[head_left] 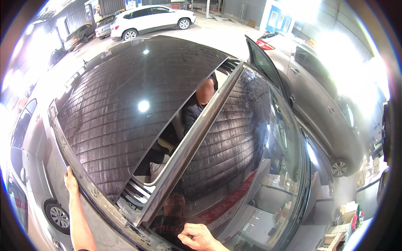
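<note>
Dark-roofed car: on my feed, this car [182, 161] fills the middle of the view, seen from above one side, a door [268, 67] standing open on its far side.
Grey car: I see it [320, 90] parked just beyond that open door.
White SUV: it [153, 21] stands side-on at the top of my view, well apart from the roof.
Large roof glass: the big dark panel [111, 113] lies over the left part of the roof, mirroring a ribbed ceiling and a bright lamp.
Second glass: this darker panel [222, 144] sits to the right of the crossbar, carrying a reddish reflection low down.
Crossbar: the metal strip [194, 138] runs slantwise between the two panels, with an open gap along its left side.
Co-worker: through that gap I see a person [191, 109] in a dark jacket, inside the car.
Left grip: my left hand [71, 180] is at the roof's outer edge [86, 184], thumb upward; I cannot tell how far its fingers close around it.
Right grip: my right hand [196, 236] is curled into a loose fist over the near end of the second glass; I cannot tell whether it touches the panel or encloses anything small.
</note>
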A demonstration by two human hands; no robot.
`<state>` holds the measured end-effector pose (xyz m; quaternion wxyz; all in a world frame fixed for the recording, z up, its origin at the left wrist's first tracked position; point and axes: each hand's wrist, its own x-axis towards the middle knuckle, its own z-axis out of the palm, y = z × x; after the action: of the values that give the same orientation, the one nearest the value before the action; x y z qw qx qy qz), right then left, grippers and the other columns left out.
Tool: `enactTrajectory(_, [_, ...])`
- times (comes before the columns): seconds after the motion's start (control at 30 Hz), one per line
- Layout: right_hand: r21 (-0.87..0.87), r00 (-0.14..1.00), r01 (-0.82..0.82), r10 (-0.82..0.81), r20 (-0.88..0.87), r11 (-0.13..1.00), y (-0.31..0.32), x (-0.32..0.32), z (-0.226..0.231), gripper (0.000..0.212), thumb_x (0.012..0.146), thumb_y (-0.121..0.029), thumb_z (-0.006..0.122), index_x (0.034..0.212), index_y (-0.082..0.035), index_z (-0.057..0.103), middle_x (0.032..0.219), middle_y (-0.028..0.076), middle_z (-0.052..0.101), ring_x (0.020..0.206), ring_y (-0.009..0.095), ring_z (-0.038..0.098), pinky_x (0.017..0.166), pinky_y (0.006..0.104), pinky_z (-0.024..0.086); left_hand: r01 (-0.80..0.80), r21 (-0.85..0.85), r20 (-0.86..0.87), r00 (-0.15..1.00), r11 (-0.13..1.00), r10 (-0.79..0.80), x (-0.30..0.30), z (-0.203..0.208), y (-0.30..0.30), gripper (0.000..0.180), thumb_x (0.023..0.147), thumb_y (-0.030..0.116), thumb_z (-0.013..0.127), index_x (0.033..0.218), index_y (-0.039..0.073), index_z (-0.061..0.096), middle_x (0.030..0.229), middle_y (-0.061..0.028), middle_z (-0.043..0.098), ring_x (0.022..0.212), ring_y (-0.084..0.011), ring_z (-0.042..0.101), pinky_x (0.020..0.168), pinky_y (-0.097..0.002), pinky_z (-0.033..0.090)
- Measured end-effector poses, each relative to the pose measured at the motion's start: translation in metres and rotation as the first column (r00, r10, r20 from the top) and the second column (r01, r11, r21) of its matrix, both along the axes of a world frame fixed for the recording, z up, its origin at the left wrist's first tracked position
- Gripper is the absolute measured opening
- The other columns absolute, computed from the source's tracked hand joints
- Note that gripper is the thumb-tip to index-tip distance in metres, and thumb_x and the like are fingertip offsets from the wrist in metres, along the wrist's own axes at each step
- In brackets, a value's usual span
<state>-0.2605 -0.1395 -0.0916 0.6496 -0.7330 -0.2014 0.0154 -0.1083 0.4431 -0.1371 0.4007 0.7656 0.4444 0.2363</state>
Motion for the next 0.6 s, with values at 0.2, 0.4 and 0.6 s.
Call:
enactTrajectory(0.2, [-0.002, 1.000, 0.010, -0.010, -0.008, 1.000, 0.001, -0.001, 0.001, 0.016, 0.083, -0.006, 0.076, 0.072, -0.002, 0.064, 0.067, 0.010, 0.057, 0.056, 0.027, 0.060, 0.050, 0.0369, 0.046, -0.031, 0.039, -0.056, 0.998, 0.999, 0.033, 0.001, 0.004, -0.005, 0.079, 0.097, 0.061, 0.053, 0.142, -0.004, 0.051, 0.134, -0.0228, 0.061, 0.124, -0.0316, 0.059, 0.106, -0.0400, 0.043])
enactTrajectory(0.4, [-0.016, 1.000, -0.010, 0.010, -0.014, 1.000, 0.001, 0.000, 0.002, 0.016, 0.083, -0.006, 0.075, 0.073, -0.002, 0.064, 0.067, 0.010, 0.057, 0.056, 0.028, 0.059, 0.050, 0.0371, 0.045, -0.020, 0.017, -0.039, 0.999, 1.000, 0.020, -0.001, 0.002, 0.000, 0.079, 0.096, 0.060, 0.054, 0.143, -0.003, 0.051, 0.136, -0.0207, 0.061, 0.124, -0.0304, 0.059, 0.106, -0.0401, 0.043])
enactTrajectory(0.6, [-0.001, 1.000, -0.006, 0.006, 0.010, 1.000, 0.001, 0.001, 0.002, 0.016, 0.082, -0.005, 0.075, 0.072, -0.002, 0.064, 0.066, 0.010, 0.057, 0.057, 0.028, 0.059, 0.050, 0.0371, 0.045, -0.021, 0.030, -0.041, 0.999, 0.999, 0.023, -0.001, 0.003, -0.004, 0.080, 0.097, 0.060, 0.053, 0.143, -0.005, 0.050, 0.136, -0.0227, 0.060, 0.125, -0.0321, 0.058, 0.106, -0.0404, 0.043])
